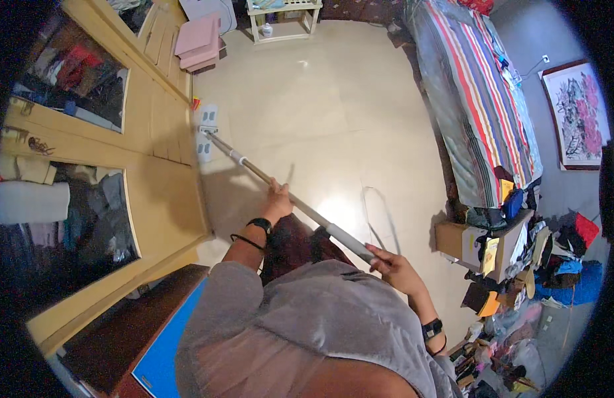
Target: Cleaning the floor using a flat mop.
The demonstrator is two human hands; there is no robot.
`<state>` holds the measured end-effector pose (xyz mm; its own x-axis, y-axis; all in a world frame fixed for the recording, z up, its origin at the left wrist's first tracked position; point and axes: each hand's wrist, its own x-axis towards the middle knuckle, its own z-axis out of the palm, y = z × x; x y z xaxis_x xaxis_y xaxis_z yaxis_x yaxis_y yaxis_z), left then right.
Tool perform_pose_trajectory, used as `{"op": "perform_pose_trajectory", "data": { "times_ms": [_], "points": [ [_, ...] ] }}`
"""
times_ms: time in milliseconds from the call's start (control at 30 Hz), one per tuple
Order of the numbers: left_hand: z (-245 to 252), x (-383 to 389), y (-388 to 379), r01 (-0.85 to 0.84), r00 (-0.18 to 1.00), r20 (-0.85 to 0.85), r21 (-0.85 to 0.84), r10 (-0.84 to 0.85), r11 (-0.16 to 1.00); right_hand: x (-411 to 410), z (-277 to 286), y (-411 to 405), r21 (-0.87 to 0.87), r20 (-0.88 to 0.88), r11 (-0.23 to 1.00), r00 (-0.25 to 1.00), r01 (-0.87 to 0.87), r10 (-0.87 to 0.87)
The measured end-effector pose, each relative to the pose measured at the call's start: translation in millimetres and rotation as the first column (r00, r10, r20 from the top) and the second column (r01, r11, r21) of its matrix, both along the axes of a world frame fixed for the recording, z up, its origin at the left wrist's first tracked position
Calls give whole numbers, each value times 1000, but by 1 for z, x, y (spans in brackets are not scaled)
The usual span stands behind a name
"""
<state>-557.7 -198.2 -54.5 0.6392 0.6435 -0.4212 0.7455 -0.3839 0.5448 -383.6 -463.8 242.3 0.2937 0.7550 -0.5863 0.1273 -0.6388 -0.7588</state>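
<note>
A flat mop slants across the view, its pole [307,208] running from near my body to the floor at the left. My left hand [281,200] is closed around the middle of the pole. At the upper end, my right hand [392,268] holds the light grey grip [349,243]. The pale mop head [206,133] lies on the tiled floor [312,109], close beside the base of the yellow wooden cabinet [160,119].
Pink boxes [200,42] and a white shelf [284,37] stand at the far side. A bed with a striped cover [466,99] runs along the right. Below it are a cardboard box [458,241] and piled clothes and bags [516,318]. A dark cabinet top [132,308] is at lower left.
</note>
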Motion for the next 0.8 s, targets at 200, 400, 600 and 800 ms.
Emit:
{"op": "perform_pose_trajectory", "data": {
  "times_ms": [200,400,600,800],
  "points": [
    [5,29,-65,209,869,494,-314,-29,926,12,69,-53,-354,-67,883,933,308,-353],
    [-23,21,-8,84,885,464,-260,48,962,5,28,-13,-197,-89,940,950,278,-299],
    [-17,13,16,122,942,334,-253,-32,960,-16,25,-10,-139,-11,981,990,135,-138],
    [23,48,-67,423,794,604,-473,-65,773,-23,64,-94,-323,-60,890,932,322,-359]
  ]
}}
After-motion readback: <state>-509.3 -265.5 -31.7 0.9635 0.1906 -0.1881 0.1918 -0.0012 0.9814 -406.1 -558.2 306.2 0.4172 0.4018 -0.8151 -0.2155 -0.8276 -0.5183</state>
